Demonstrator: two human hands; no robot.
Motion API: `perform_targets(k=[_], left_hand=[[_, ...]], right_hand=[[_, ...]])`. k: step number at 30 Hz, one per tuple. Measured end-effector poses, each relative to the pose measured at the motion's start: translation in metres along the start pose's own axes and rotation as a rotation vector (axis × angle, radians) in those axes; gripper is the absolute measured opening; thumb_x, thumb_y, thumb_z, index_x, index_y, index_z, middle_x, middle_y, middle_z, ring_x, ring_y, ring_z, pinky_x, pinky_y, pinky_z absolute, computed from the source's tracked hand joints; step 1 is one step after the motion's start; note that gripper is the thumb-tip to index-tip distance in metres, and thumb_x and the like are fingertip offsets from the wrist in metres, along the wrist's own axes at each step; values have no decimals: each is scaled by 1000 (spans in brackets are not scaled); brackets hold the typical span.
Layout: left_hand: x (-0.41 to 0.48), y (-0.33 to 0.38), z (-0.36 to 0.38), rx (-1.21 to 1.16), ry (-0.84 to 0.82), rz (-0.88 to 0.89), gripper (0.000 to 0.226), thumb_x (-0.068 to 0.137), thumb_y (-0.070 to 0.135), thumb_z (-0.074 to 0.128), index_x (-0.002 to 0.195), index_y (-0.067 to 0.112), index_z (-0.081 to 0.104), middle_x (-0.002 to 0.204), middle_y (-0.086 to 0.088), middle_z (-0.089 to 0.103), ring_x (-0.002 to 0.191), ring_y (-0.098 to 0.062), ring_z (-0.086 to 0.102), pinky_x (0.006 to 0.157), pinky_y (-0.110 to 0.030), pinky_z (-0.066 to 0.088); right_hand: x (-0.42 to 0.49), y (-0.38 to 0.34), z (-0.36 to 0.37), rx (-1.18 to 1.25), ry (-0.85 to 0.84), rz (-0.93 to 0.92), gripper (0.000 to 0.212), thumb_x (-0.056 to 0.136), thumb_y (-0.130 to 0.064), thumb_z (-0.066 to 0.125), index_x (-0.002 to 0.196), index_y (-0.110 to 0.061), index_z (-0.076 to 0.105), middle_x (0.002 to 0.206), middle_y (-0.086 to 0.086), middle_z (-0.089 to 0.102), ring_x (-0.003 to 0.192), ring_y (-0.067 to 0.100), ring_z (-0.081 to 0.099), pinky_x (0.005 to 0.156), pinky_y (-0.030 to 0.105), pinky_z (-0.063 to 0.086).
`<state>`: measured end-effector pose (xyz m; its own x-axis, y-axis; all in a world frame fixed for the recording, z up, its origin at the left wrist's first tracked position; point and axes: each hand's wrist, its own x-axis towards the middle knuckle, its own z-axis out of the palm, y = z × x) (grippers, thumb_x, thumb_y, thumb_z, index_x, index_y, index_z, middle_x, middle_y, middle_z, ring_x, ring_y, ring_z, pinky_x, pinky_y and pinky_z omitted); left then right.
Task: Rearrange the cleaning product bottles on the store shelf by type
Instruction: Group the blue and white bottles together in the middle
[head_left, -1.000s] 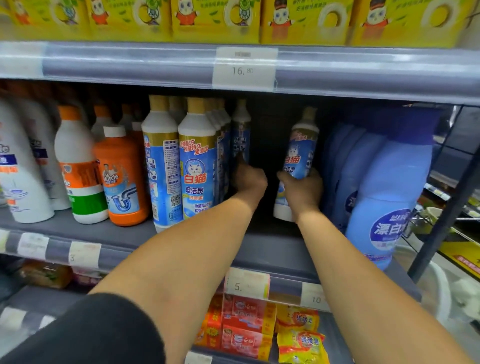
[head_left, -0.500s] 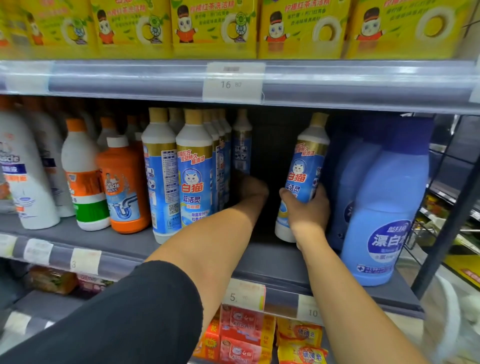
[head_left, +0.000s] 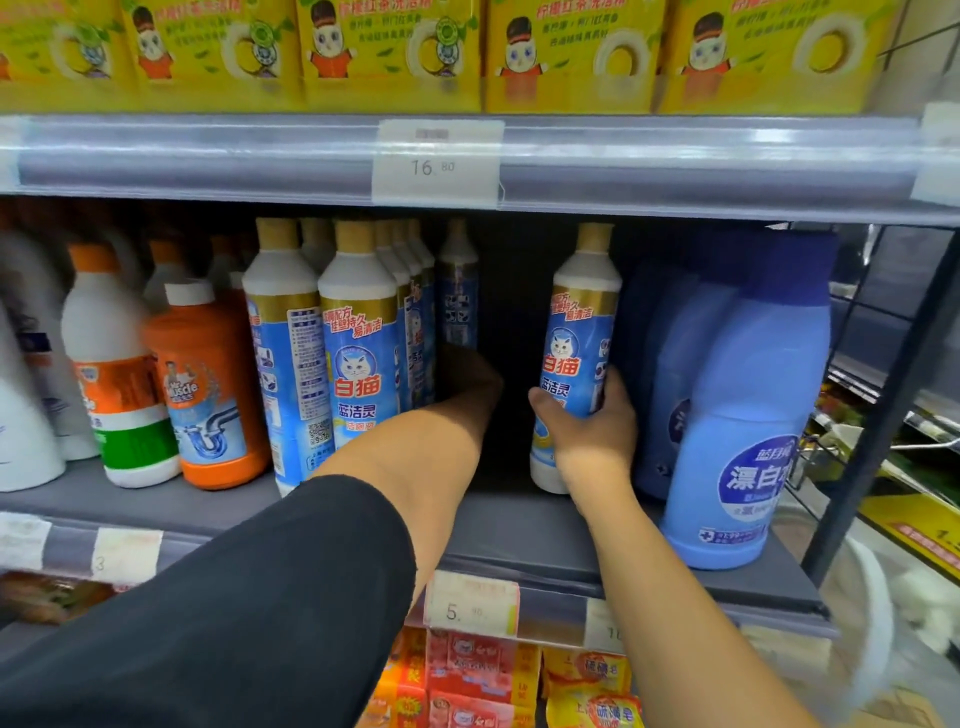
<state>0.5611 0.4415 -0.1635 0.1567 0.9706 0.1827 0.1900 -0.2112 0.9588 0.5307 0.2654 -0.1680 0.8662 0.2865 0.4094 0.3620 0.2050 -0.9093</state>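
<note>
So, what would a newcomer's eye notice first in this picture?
Probably the person reaching into the grey metal middle shelf: the right hand grips a white-and-blue plastic bottle with a tan cap at the centre gap, and the left hand reaches deeper into the dark beside it. Then the big pale blue plastic bottle at the right end, and the bright yellow cartons on the shelf above.

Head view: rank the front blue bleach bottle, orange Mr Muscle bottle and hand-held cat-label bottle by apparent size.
1. front blue bleach bottle: clearly largest.
2-3. cat-label bottle and orange Mr Muscle bottle: too close to rank; first taller, second wider.
</note>
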Motion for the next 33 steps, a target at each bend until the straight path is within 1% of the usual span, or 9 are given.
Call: perform_targets(k=[5, 10, 13, 17, 20, 24, 27, 31, 33], left_hand=[[-1, -4, 1, 321, -141, 106, 58, 86, 28, 66, 137, 4, 48, 136, -18, 54, 126, -33, 51, 103, -44, 45], [-21, -1, 3, -20, -224, 85, 79, 72, 19, 80, 137, 9, 37, 132, -15, 56, 120, -31, 56, 99, -43, 48], [-39, -1, -2, -144, -255, 98, 73, 71, 17, 81, 132, 12, 42, 122, -12, 62, 109, -30, 63, 75, -32, 56], [-56, 0, -26, -201, -278, 60, 67, 70, 20, 81, 129, 12, 50, 118, -11, 65, 102, -28, 64, 67, -23, 49], [-68, 0, -49, -281, -360, -13, 64, 69, 19, 82, 126, 13, 54, 116, -10, 66, 98, -24, 65, 61, -27, 56], [-87, 3, -73, -295, -433, -82, 52, 72, 21, 80, 119, 11, 58, 115, -10, 68, 100, -27, 66, 87, -43, 56], [-105, 15, -96, -216, -459, -56, 36, 75, 25, 76, 106, 19, 58, 103, -2, 67, 85, -18, 65, 75, -31, 54], [-139, 29, -132, -305, -597, -112, 52, 69, 21, 82, 116, 13, 60, 103, -9, 72, 86, -23, 72, 75, -40, 60], [-157, 34, -154, -314, -627, -142, 54, 68, 30, 84, 113, 15, 58, 98, -8, 72, 79, -22, 73, 57, -33, 59]], right_hand=[[5, 2, 0, -5, 57, 2, 40, 72, -21, 81, 102, -29, 56, 84, -19, 62, 67, -11, 60, 52, 3, 42], [12, 0, -1, -40, 94, 16, 42, 70, -21, 81, 105, -23, 58, 87, -12, 64, 74, -5, 60, 61, 12, 45], [15, -4, 1, -92, 87, 22, 42, 71, -20, 81, 107, -17, 59, 93, -2, 67, 73, 0, 61, 59, 15, 48], [14, -13, 1, -143, 61, 94, 43, 72, -23, 80, 108, -14, 59, 96, 5, 68, 81, 22, 68, 66, 45, 60], [4, -21, 1, -164, 41, 124, 38, 70, -27, 80, 100, -20, 58, 91, 3, 68, 79, 21, 68, 63, 37, 59], [-21, -38, -5, -175, 1, 119, 31, 68, -32, 80, 83, -30, 53, 80, -10, 65, 69, 8, 64, 55, 21, 48], [-39, -52, -18, -174, -14, 154, 32, 63, -38, 79, 84, -27, 57, 80, -6, 68, 65, 8, 66, 52, 22, 50], [-61, -75, -37, -177, -60, 181, 46, 60, -45, 77, 95, -21, 61, 86, -2, 69, 70, 12, 68, 59, 31, 57], [-74, -87, -47, -164, -90, 192, 56, 53, -54, 73, 96, -21, 60, 88, -1, 69, 73, 16, 69, 63, 37, 59]])
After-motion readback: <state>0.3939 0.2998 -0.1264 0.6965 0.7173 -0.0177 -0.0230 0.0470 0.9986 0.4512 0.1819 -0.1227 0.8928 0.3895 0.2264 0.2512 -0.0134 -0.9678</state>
